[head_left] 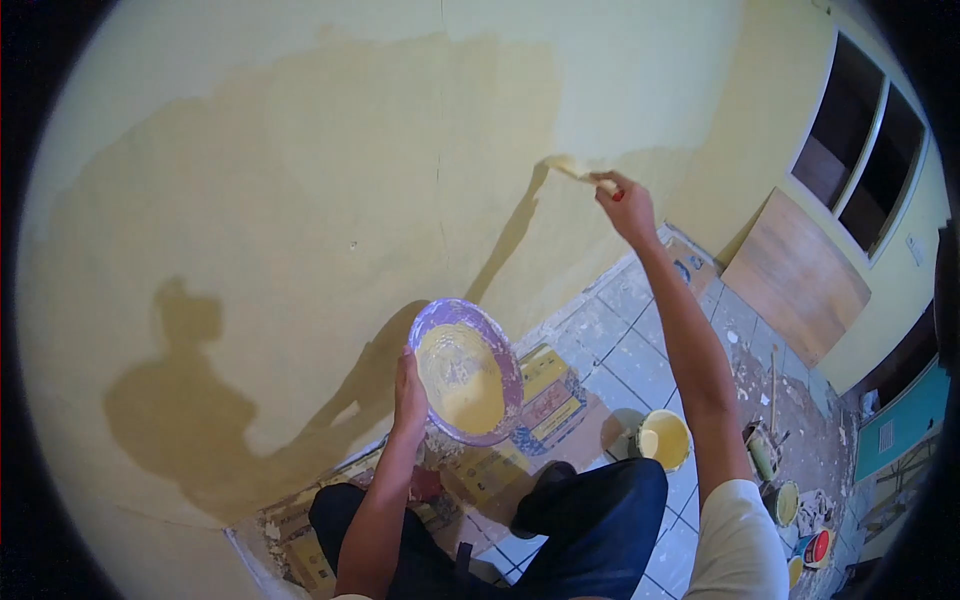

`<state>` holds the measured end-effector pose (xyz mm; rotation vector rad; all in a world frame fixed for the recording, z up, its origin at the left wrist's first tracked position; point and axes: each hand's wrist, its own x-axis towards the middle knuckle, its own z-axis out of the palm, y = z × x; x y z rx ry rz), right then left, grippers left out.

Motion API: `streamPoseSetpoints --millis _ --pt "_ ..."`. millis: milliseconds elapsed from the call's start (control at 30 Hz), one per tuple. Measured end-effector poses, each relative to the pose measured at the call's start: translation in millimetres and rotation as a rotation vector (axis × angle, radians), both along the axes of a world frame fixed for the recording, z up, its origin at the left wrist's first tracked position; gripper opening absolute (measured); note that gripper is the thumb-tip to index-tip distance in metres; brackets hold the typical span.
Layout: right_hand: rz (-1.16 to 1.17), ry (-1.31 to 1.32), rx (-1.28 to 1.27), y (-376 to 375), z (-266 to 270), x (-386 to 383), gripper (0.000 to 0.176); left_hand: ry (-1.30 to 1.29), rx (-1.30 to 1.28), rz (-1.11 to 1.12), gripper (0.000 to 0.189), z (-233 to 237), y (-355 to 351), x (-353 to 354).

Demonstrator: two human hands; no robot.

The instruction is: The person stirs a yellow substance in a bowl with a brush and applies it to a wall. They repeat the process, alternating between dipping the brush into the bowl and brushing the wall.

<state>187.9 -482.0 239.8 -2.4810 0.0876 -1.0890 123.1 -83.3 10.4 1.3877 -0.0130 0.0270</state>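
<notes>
Broad pale-yellow wall (330,190), darker patch across it, beside grey tiled floor (630,365) and flattened printed cardboard (487,475). Purple-rimmed round basin (512,395) of yellow paint (rim well spattered), tilted, clasped at side by left hand (409,395). Pale bucket (686,452) of yellow on floor. Right hand (630,210) pinching light-bristled brush (566,166), tip against wall.

the single view looks from the person's head, forward and down over the knees (610,510), onto a close wall (300,200). it is wide and bowed, dark at its rounded edges, with the floor (635,370) slanting right toward a farther window (846,130).
</notes>
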Motion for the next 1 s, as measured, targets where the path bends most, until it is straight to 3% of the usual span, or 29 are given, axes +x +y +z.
streamPoseSetpoints --millis 167,233,300,467,700,800,933,1000 --pt "-0.022 -0.344 -0.217 61 132 -57 0.031 0.007 -0.039 0.0 0.07 -4 1 3" --pt "-0.009 -0.407 -0.291 80 158 -59 0.031 0.047 0.054 -0.051 0.07 -5 4 6" --pt "0.149 -0.533 -0.415 95 171 -58 0.029 0.016 0.015 -0.041 0.07 -11 1 8" --pt "0.059 -0.407 -0.503 90 144 -19 0.028 0.0 0.012 -0.015 0.07 5 3 -2" --pt "-0.049 -0.06 -0.225 -11 27 25 0.031 0.018 -0.037 -0.039 0.069 -4 5 3" --pt "-0.08 -0.092 -0.078 10 51 0 0.031 0.037 -0.064 -0.041 0.07 -7 5 5" --pt "0.077 -0.354 -0.1 68 123 -19 0.03 0.041 -0.038 -0.051 0.072 6 3 -2" --pt "0.121 -0.396 -0.077 87 130 -6 0.03 0.035 0.012 -0.036 0.072 9 2 -2"
